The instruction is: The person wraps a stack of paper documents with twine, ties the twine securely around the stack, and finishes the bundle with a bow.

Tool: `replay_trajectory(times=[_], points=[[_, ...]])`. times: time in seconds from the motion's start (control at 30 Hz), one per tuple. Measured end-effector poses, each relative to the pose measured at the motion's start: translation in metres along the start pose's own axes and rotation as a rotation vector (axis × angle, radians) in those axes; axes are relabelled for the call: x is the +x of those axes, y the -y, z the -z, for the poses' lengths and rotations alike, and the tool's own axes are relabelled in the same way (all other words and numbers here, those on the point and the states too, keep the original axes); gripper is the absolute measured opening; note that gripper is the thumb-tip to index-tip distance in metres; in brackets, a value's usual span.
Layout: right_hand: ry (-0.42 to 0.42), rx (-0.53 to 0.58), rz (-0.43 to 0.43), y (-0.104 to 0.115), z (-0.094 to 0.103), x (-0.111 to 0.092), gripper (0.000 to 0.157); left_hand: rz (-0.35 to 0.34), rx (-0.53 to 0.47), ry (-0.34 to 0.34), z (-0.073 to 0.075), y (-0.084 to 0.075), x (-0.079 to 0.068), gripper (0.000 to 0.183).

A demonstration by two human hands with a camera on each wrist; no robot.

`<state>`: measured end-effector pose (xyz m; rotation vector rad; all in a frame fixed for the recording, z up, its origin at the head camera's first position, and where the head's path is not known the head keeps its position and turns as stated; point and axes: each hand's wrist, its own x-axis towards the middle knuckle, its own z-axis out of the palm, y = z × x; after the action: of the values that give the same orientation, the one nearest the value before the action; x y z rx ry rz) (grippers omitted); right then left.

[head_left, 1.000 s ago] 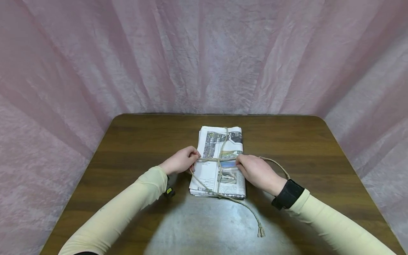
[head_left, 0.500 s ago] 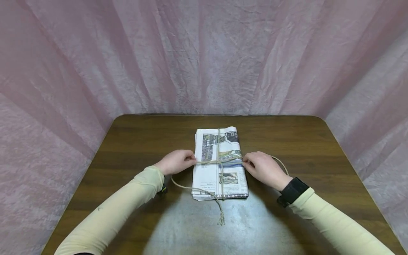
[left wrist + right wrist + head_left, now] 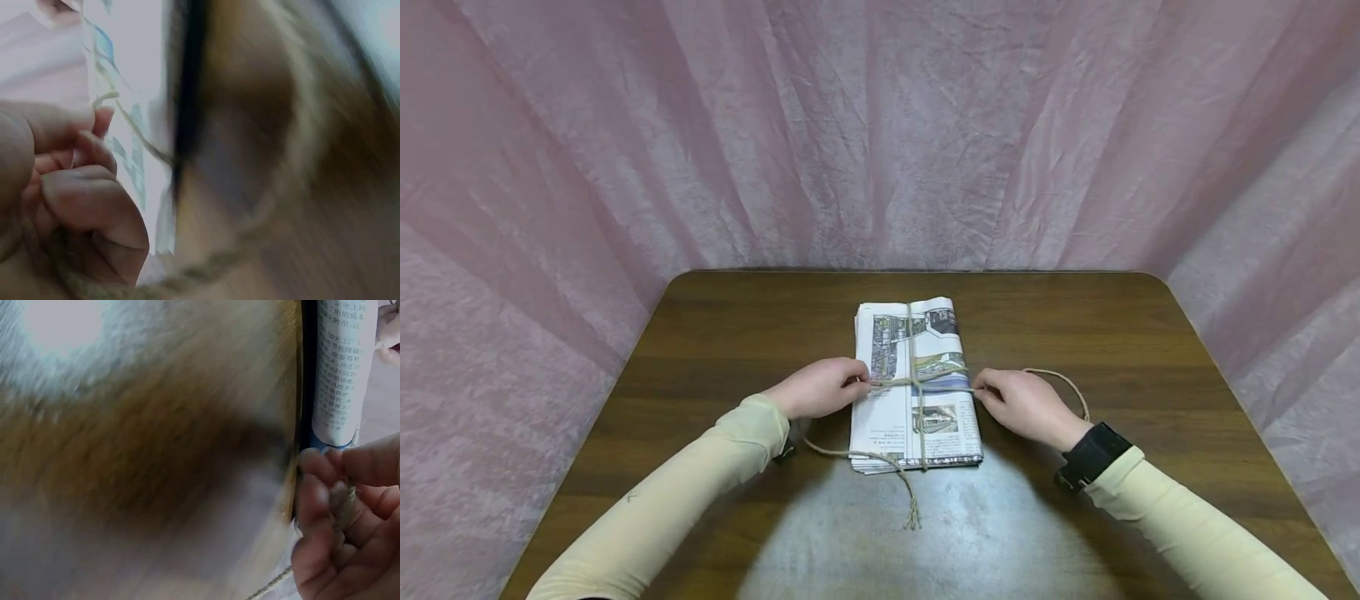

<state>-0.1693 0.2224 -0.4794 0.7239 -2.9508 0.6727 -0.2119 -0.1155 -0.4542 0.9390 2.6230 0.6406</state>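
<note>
A stack of folded newspapers (image 3: 887,425) lies on the table, with twine (image 3: 912,342) running lengthwise and crosswise over its top. At the stack's left edge the left hand (image 3: 820,387) pinches the crosswise twine between thumb and finger. Beyond the right edge the right hand (image 3: 1026,404) pinches the other side of the twine. A loose tail of twine (image 3: 887,460) loops from under the left hand to a frayed end in front of the stack. In the left wrist view, a blurred twine loop (image 3: 206,269) hangs below the curled left fingers (image 3: 94,194).
The brown wooden table (image 3: 745,317) reaches back to a pink curtain (image 3: 880,142). Another length of twine (image 3: 1063,379) curves on the table behind the right hand. A black band (image 3: 1093,454) circles the right wrist.
The newspaper stack has shifted left and turned slightly. Both hands first moved apart along the twine, drawing it sideways. The frayed tail has swung left.
</note>
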Motion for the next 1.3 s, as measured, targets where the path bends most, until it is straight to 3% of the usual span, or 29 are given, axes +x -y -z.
replay_trajectory(times=[0.1, 0.2, 0.3, 0.43, 0.67, 0.87, 1.0, 1.13, 1.3], points=[[0.022, 0.005, -0.009, 0.003, 0.000, 0.001, 0.009, -0.080, -0.034, 0.026, 0.000, -0.010, 0.001, 0.015], [0.044, -0.010, -0.001, 0.006, 0.002, 0.003, 0.011, -0.110, -0.051, 0.032, 0.000, -0.014, 0.003, 0.016], [0.052, -0.027, 0.006, 0.006, 0.005, 0.005, 0.012, -0.070, -0.030, -0.008, 0.002, -0.010, 0.004, 0.014], [0.056, -0.002, -0.010, 0.002, 0.011, 0.005, 0.012, 0.040, 0.018, -0.095, 0.006, 0.008, 0.001, 0.008], [0.155, 0.022, 0.005, -0.007, 0.015, 0.005, 0.008, 0.086, -0.010, -0.056, 0.002, 0.029, -0.001, 0.009], [0.208, 0.043, -0.037, -0.014, 0.017, 0.003, 0.007, 0.105, -0.007, -0.090, -0.003, 0.036, 0.001, 0.006], [0.217, 0.037, -0.012, -0.016, 0.017, 0.003, 0.007, 0.134, 0.015, -0.103, -0.008, 0.034, -0.001, 0.008], [0.156, -0.002, 0.057, -0.018, 0.017, 0.004, 0.005, 0.188, 0.085, -0.135, -0.013, 0.023, -0.004, 0.008], [0.068, 0.010, 0.089, -0.016, 0.017, 0.010, 0.010, 0.188, 0.124, -0.181, -0.015, 0.015, -0.005, 0.008]])
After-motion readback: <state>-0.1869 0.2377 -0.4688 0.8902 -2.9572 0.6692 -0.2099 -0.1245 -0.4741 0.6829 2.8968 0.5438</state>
